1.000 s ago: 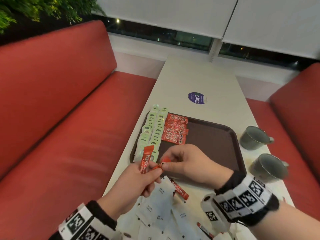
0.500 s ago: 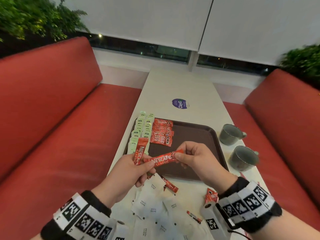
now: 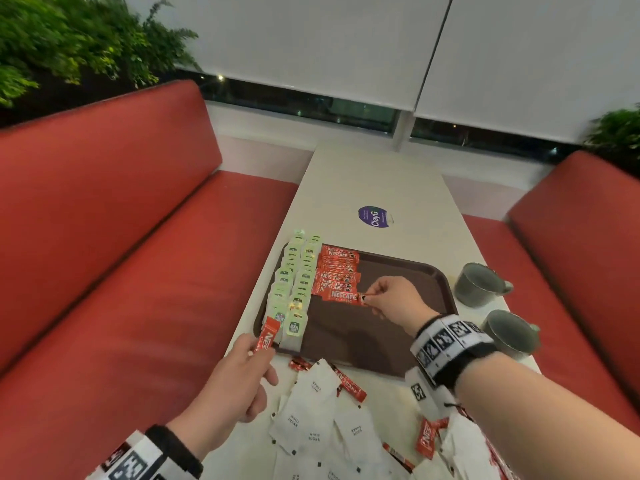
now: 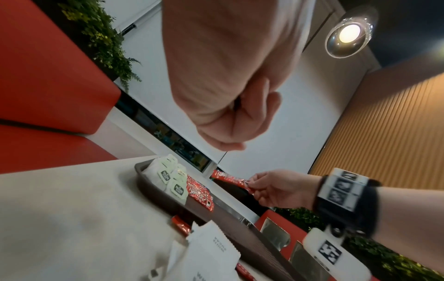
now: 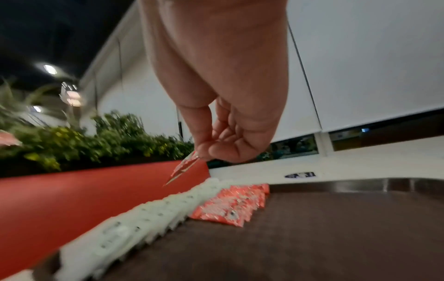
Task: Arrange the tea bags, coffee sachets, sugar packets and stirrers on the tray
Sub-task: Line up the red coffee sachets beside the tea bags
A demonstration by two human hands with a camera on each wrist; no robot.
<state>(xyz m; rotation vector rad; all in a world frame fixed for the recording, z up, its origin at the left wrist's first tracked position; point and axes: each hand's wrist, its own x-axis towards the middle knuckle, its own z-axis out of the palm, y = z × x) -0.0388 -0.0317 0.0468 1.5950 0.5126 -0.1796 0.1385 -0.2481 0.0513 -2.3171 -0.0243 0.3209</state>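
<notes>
A: Starting from the left — what's settled?
B: Two overlapping rows of green tea bags (image 3: pixel 294 289) run down the left edge of the brown tray (image 3: pixel 415 271), and a fanned row of Nescafé coffee sachets (image 3: pixel 337 271) lies just beside them

A: And the hands?
B: The left hand (image 3: pixel 235 382) hovers by the tray's near-left corner, its fingers (image 3: pixel 268 374) curled round a spare coffee sachet (image 3: pixel 266 336) standing upright. The right hand (image 3: pixel 394 303) is over the tray, pinching one end of another sachet (image 3: pixel 343 296) at the near end of the red row — I'd judge it is being added there

A: What's left?
B: Plenty. White sugar packets (image 3: pixel 311 410) and loose red sachets (image 3: pixel 348 382) lie heaped on the bench (image 3: pixel 363 174) at the tray's near side, and most of the tray is bare. No stirrers that I can make out
</notes>
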